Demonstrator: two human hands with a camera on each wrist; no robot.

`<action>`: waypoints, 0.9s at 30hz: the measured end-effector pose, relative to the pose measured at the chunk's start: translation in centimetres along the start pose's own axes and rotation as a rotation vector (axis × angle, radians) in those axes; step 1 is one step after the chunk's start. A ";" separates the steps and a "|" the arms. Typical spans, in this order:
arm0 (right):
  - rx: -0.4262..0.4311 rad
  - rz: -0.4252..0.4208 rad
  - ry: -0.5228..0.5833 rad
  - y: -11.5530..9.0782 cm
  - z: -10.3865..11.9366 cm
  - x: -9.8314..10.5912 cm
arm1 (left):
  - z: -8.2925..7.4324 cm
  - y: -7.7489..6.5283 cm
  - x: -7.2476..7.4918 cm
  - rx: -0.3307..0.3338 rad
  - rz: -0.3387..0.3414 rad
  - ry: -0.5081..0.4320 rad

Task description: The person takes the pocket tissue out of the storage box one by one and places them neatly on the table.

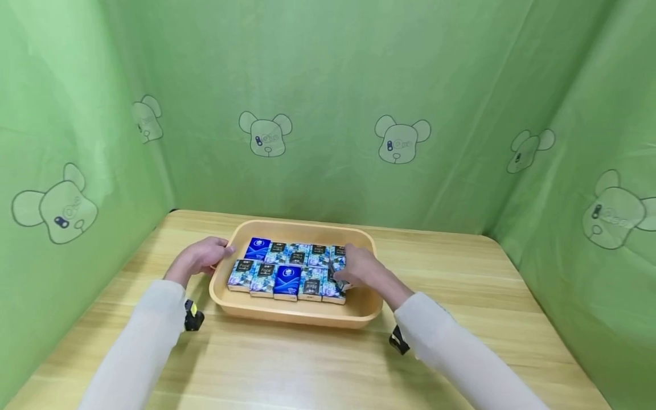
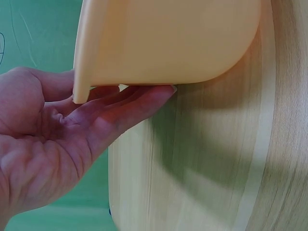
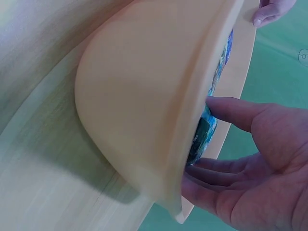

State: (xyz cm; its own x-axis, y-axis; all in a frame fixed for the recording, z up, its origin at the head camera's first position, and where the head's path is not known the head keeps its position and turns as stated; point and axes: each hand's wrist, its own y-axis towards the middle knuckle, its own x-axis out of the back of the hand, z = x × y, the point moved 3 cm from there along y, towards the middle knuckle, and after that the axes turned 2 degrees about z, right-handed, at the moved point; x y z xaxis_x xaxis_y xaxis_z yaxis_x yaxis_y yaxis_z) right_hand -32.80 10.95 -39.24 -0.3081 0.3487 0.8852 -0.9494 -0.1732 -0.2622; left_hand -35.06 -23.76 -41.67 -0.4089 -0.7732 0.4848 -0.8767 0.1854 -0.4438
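Observation:
A peach plastic tray (image 1: 302, 316) holds several pocket tissue packs in two rows. Most carry a blue floral print with a dark label, like the floral pack (image 1: 239, 275); two are plain dark blue, among them the blue pack (image 1: 287, 279) in the front row. At the tray's left end my left hand (image 1: 206, 254) grips the rim, thumb over the edge and fingers beneath it outside. My right hand (image 1: 361, 266) reaches inside the right end, where its thumb and fingers pinch a floral tissue pack (image 3: 204, 134), partly hidden behind the tray wall.
The tray stands on a light wood-grain table (image 1: 287, 370). Green curtains (image 1: 328, 68) printed with bear faces close in the back and both sides. Black wrist devices (image 1: 193, 316) sit below each sleeve cuff.

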 end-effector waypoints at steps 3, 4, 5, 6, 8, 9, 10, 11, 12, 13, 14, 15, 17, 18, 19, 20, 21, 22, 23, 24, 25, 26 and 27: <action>-0.007 -0.006 -0.003 0.1 -0.1 -0.1 | 0.1 -0.1 0.0 -0.001 0.006 -0.003; -0.010 -0.007 -0.001 0.1 -0.1 -0.2 | 0.1 -0.1 0.0 -0.001 0.007 -0.007; -0.012 -0.010 -0.003 0.2 -0.2 -0.2 | 0.1 0.0 0.0 -0.003 0.006 -0.006; -0.017 -0.008 0.006 0.2 -0.2 -0.2 | 0.1 0.0 0.0 -0.005 0.004 -0.004; -0.024 -0.008 0.020 0.3 -0.3 -0.1 | 0.1 0.0 0.1 -0.007 0.003 -0.007; -0.026 -0.010 0.028 0.3 -0.3 0.0 | 0.1 0.0 0.1 -0.008 0.002 -0.005; -0.022 -0.015 0.040 0.2 -0.3 0.1 | 0.1 0.0 0.1 -0.010 0.003 -0.003; -0.016 -0.025 0.051 0.2 -0.4 0.3 | 0.0 0.0 0.0 -0.014 0.004 -0.001; -0.011 -0.038 0.066 0.2 -0.4 0.6 | 0.0 -0.1 0.0 -0.014 0.006 -0.002; -0.005 -0.055 0.073 0.2 -0.4 0.9 | 0.0 -0.1 0.0 -0.013 0.007 -0.002; 0.000 -0.073 0.090 0.1 -0.5 1.3 | 0.0 -0.1 0.0 -0.011 0.008 -0.002; 0.008 -0.090 0.106 0.1 -0.5 1.7 | 0.0 -0.1 0.0 -0.015 0.011 0.004; 0.016 -0.125 0.127 -0.1 -0.7 2.8 | 0.1 -0.1 0.0 -0.012 0.013 0.004; 0.016 -0.137 0.143 -0.2 -0.9 3.3 | 0.1 -0.1 0.0 -0.009 0.012 0.005; 0.016 -0.147 0.155 -0.2 -1.1 3.9 | 0.1 -0.1 0.1 -0.008 0.011 0.005; 0.017 -0.159 0.166 -0.3 -1.4 4.5 | 0.0 -0.1 0.1 -0.007 0.011 0.006; 0.015 -0.169 0.167 -0.3 -1.7 5.0 | 0.0 -0.1 0.2 -0.011 0.013 0.009; 0.011 -0.180 0.162 -0.3 -2.1 5.6 | -0.1 -0.2 0.2 -0.011 0.012 0.006; 0.008 -0.191 0.160 -0.3 -2.6 6.0 | -0.2 -0.2 0.2 -0.013 0.013 0.006; 0.000 -0.205 0.157 -0.2 -3.2 6.5 | -0.2 -0.3 0.2 -0.016 0.015 0.003; -0.010 -0.216 0.149 -0.2 -3.8 7.0 | -0.3 -0.3 0.2 -0.020 0.017 0.002; -0.018 -0.227 0.143 -0.2 -4.5 7.4 | -0.3 -0.3 0.2 -0.021 0.017 0.000; -0.027 -0.232 0.138 -0.2 -5.2 7.8 | -0.3 -0.3 0.2 -0.023 0.017 0.000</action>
State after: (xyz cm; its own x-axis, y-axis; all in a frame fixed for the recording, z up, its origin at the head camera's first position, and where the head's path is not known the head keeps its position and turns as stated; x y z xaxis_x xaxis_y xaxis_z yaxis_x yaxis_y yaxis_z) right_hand -35.35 18.50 -34.33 -0.0863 0.4986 0.8625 -0.9962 -0.0502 -0.0706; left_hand -34.92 -23.83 -41.20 -0.4236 -0.7701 0.4770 -0.8754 0.2125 -0.4343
